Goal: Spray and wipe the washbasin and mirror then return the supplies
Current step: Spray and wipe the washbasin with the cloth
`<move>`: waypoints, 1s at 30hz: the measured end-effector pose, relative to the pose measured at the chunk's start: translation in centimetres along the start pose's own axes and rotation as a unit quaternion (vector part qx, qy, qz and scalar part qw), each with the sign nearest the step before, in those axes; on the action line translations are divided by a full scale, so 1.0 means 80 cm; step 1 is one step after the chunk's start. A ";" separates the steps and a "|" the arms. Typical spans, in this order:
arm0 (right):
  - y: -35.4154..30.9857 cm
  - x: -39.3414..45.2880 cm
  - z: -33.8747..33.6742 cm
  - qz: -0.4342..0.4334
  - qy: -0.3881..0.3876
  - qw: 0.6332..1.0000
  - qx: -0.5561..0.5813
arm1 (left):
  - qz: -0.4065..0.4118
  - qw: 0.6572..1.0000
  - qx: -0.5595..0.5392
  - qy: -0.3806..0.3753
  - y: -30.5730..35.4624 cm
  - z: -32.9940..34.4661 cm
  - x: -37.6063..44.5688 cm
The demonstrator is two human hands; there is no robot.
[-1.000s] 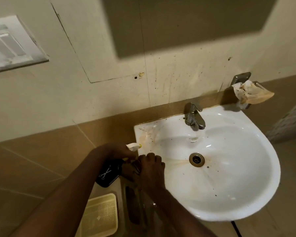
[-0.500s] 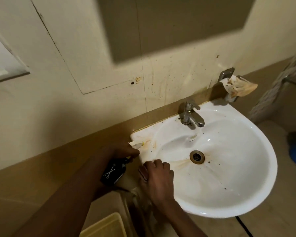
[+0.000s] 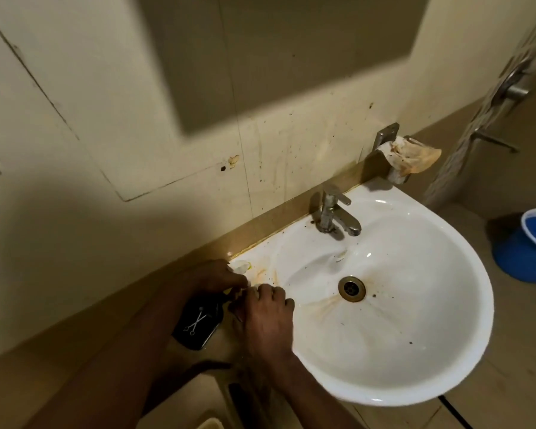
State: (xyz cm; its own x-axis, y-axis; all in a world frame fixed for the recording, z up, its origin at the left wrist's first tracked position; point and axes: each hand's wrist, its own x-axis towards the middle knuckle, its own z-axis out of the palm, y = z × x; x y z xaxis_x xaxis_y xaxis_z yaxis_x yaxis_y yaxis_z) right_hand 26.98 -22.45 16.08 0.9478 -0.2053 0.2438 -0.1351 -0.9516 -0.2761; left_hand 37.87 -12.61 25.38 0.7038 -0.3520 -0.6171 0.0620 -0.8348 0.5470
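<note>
My left hand (image 3: 217,277) grips the top of a black spray bottle (image 3: 198,323) with a scissors mark, just off the left rim of the white washbasin (image 3: 446,366). The bottle's pale nozzle (image 3: 240,267) pokes out past my fingers over the basin's corner. My right hand (image 3: 266,320) is curled against the bottle's neck and nozzle from the right. Orange-brown stains and dark specks run around the drain (image 3: 351,288) and the basin's left corner. The mirror (image 3: 291,57) is a dark rectangle on the wall above.
A steel tap (image 3: 334,215) stands at the basin's back edge. A stained cloth (image 3: 412,156) lies on a metal holder at the back right. A blue bucket (image 3: 526,246) sits on the floor to the right. The wall is spattered.
My view has swung right, bringing the blue bucket in. My right hand has moved up from the basin's rim to the bottle's nozzle. My left hand still holds the bottle.
</note>
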 end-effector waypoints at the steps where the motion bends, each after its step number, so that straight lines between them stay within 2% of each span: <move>1: -0.001 0.024 0.000 0.025 0.006 0.999 0.022 | 0.026 0.999 0.001 0.021 0.001 -0.004 0.000; 3: -0.003 0.072 -0.003 0.096 -0.020 0.994 0.051 | 0.062 0.994 -0.038 0.081 0.012 -0.016 0.001; 5: -0.004 0.085 -0.004 0.143 -0.023 0.987 0.065 | 0.061 0.993 -0.038 0.095 0.025 -0.025 0.002; 7: -0.005 0.057 0.001 0.150 -0.008 0.985 0.082 | 0.041 0.996 -0.008 0.076 0.040 -0.027 0.002; 10: -0.006 0.008 0.001 0.141 -0.015 0.987 0.076 | 0.012 0.999 -0.036 0.038 0.058 -0.015 0.008; 13: -0.006 0.009 -0.001 0.152 -0.011 0.986 0.060 | 0.026 0.994 -0.002 0.106 0.068 -0.006 0.024; 14: -0.006 0.012 -0.002 0.155 -0.016 0.986 0.063 | 0.024 0.995 0.008 0.098 0.073 -0.005 0.026; 17: -0.005 0.019 -0.002 0.164 -0.009 0.982 0.091 | -0.024 0.997 0.056 -0.042 0.084 -0.005 0.033; 18: -0.005 0.023 -0.003 0.168 -0.008 0.981 0.096 | -0.029 0.996 0.054 -0.059 0.088 -0.006 0.034; 21: -0.006 0.030 -0.004 0.170 0.017 0.981 0.088 | -0.023 0.999 -0.022 -0.038 0.096 -0.009 0.039; 25: -0.002 0.043 -0.003 0.182 0.031 0.977 0.103 | -0.026 0.996 0.055 -0.060 0.110 -0.013 0.040; 28: 0.009 0.096 -0.008 0.198 0.086 0.973 0.081 | -0.003 0.997 0.076 -0.033 0.118 -0.019 0.036; 30: 0.021 0.131 -0.009 0.209 0.063 0.972 0.083 | -0.004 0.998 0.069 -0.012 0.118 -0.023 0.032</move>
State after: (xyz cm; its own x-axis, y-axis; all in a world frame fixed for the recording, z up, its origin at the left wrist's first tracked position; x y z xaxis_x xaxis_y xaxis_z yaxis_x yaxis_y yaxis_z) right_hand 36.47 -26.36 18.80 0.7755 -0.6028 0.1875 -0.4430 -0.7312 -0.5188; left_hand 41.54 -20.59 30.03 0.6869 -0.3541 -0.6346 -0.0323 -0.8873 0.4601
